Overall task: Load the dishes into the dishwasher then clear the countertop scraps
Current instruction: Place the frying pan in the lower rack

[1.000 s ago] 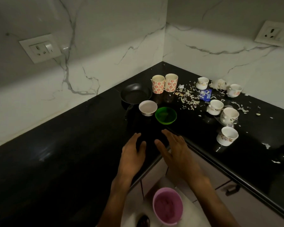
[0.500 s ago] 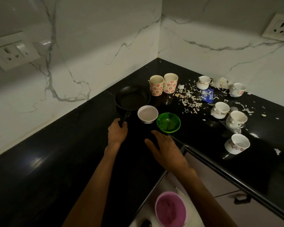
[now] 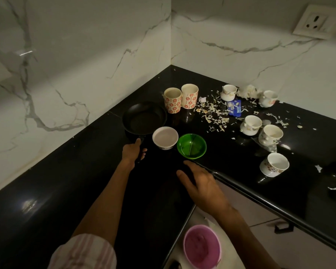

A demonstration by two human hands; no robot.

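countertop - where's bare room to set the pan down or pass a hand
The long black stretch of countertop left of the left hand, along the left wall, is bare. So is the patch in front of the green bowl, near the right hand. It is crowded right of the red-flowered mugs: scraps and cups.

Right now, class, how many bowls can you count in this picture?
3: a white bowl beside the pan, a green bowl right of it, and a pink bowl below the counter edge. Others may be hidden.
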